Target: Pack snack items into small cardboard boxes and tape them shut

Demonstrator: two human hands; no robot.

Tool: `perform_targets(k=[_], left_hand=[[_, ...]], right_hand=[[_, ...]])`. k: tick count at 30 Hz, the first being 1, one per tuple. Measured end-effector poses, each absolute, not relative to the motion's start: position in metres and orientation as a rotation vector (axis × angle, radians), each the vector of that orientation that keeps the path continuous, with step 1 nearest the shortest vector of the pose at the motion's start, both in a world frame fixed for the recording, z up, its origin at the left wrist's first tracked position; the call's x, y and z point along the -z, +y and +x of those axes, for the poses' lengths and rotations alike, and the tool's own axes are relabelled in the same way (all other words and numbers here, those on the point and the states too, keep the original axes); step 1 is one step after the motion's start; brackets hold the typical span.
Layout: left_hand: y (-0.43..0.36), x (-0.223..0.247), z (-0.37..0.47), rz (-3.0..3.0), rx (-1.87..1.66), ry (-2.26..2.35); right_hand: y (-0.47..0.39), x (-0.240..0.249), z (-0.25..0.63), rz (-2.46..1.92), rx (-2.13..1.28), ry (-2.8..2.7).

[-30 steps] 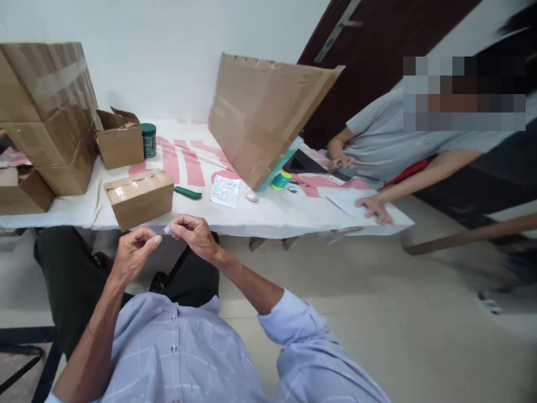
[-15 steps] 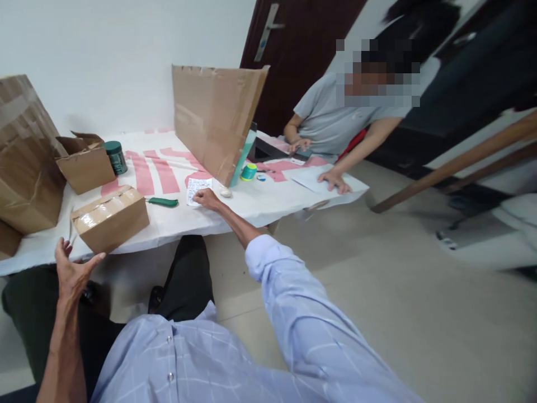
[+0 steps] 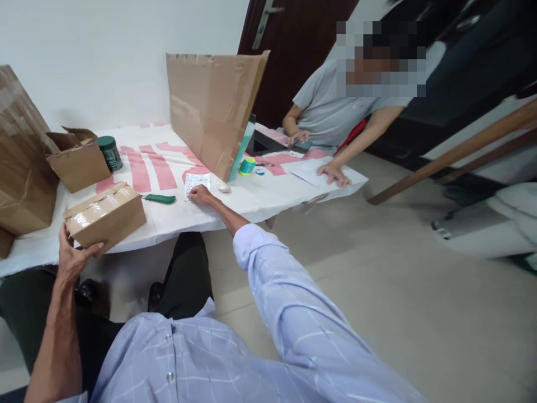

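My left hand is at the near left end of a small taped cardboard box, its thumb against the front side and its fingers around the left end. The box sits tilted at the table's front edge. My right hand rests with curled fingers on the lower part of a small white sheet with blue markings. Whatever the fingertips may pinch is hidden. Between the two hands lies a green-handled knife. A small pale lump is just right of my right hand.
A large cardboard box, an open small box and a dark green jar stand left. A tall cardboard panel rises mid-table beside a green-yellow tape roll. Across the right end, a co-worker's hand presses on white paper.
My left hand has moved up to the small box and now touches its left end; before, it was apart from it. My right hand has shifted slightly left over the sheet's lower edge.
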State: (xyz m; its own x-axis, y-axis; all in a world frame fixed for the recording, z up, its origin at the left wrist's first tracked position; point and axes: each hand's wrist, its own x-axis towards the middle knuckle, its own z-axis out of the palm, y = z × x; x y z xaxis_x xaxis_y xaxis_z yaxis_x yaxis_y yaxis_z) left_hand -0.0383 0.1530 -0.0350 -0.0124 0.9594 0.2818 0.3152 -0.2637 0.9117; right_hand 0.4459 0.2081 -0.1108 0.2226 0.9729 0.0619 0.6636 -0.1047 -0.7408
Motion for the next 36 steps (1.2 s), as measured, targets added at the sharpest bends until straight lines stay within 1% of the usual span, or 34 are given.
perform_targets(k=[7,11,17,22,28,36], left_hand=[[0.162,0.024,-0.038,1.649,-1.285,1.301],[0.164,0.025,-0.04,1.666,-1.285,1.291],[0.154,0.041,-0.045,1.624,-1.283,1.33],[0.136,0.056,-0.061,1.581,-1.268,1.242],[0.118,0.078,-0.085,1.68,-1.25,1.142],[0.113,0.09,-0.091,1.672,-1.235,1.084]], right_hand=[[0.205,0.106,0.438,-1.954,-0.498,-1.541],[0.2,0.101,0.434,-2.027,-0.432,-1.579],[0.184,0.093,0.42,-2.141,-0.333,-1.673],[0.172,0.099,0.399,-2.22,-0.267,-1.773],[0.162,0.105,0.388,-2.28,-0.174,-1.825],[0.157,0.103,0.388,-2.262,-0.029,-1.797]])
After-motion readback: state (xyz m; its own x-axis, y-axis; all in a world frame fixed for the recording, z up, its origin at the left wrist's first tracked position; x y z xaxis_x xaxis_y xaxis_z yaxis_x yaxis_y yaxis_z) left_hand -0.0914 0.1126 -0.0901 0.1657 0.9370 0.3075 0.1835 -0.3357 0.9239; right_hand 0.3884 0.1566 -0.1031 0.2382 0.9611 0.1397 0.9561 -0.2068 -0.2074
